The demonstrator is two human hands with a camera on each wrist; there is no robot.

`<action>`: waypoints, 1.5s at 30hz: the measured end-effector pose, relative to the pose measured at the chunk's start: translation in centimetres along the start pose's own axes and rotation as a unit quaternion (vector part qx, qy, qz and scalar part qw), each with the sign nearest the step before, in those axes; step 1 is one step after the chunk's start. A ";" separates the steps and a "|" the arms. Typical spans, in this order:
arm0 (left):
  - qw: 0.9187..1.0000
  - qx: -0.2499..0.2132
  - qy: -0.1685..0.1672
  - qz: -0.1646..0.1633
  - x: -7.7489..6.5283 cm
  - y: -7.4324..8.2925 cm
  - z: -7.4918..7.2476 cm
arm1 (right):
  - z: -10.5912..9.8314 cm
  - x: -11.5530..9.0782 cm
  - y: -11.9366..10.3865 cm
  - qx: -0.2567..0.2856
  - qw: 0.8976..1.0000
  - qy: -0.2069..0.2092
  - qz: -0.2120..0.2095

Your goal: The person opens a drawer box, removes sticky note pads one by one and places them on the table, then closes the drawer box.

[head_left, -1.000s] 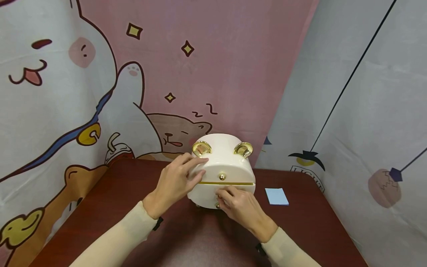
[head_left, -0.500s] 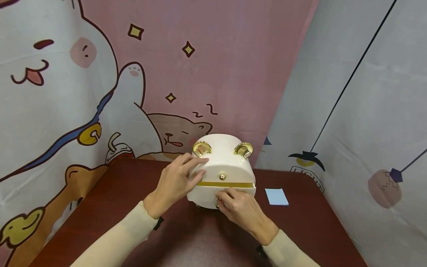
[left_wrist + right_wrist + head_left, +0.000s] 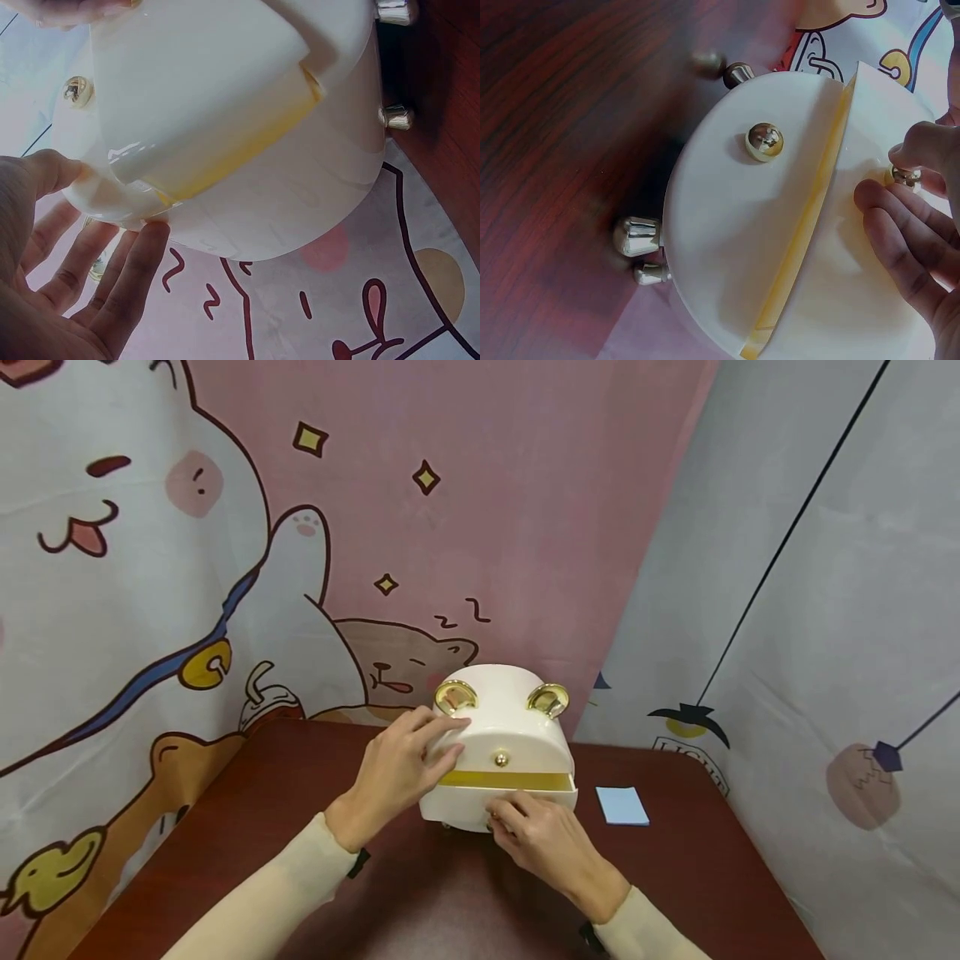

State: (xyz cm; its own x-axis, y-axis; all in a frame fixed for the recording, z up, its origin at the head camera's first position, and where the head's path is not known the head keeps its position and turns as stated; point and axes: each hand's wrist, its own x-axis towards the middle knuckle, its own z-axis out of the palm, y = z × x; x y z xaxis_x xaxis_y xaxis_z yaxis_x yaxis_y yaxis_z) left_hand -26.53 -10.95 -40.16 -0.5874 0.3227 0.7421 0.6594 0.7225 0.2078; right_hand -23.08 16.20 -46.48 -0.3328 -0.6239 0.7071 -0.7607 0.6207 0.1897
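A white rounded drawer box with gold bear-like ears stands on the table. Its middle drawer is pulled partly out, showing a yellow strip along the top of the opening. My right hand pinches that drawer's gold knob between thumb and fingers. Against the box's upper left side rests my left hand, fingers spread and fairly straight, as the left wrist view also shows. Above the drawer sits the upper gold knob; the lower knob shows in the right wrist view.
A pad of light blue paper lies to the right of the box on the dark red-brown table. Behind stands a cartoon-printed cloth. Small gold feet support the box.
The middle drawer has slid further out toward me, its gap widening, with my right hand still on its knob. My left hand has stayed on the box. The head view tilts slightly.
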 end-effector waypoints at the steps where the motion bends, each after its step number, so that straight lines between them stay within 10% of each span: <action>1: 1.000 -0.001 -0.001 0.000 0.0 0.0 0.0 | 0.0 -0.1 0.0 0.000 1.000 0.001 0.000; 45: 1.000 0.010 -0.013 -0.005 -0.1 0.2 -0.1 | -0.9 -0.5 -1.2 0.002 0.999 0.021 -0.024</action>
State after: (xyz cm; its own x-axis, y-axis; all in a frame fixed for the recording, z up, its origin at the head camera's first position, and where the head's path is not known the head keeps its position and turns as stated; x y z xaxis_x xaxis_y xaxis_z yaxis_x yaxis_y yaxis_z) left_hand -26.27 -10.90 -40.13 -0.6055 0.3308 0.7239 0.6444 0.7375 0.2020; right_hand -21.52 16.21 -46.49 -0.2713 -0.6328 0.7252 -0.7776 0.5882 0.2223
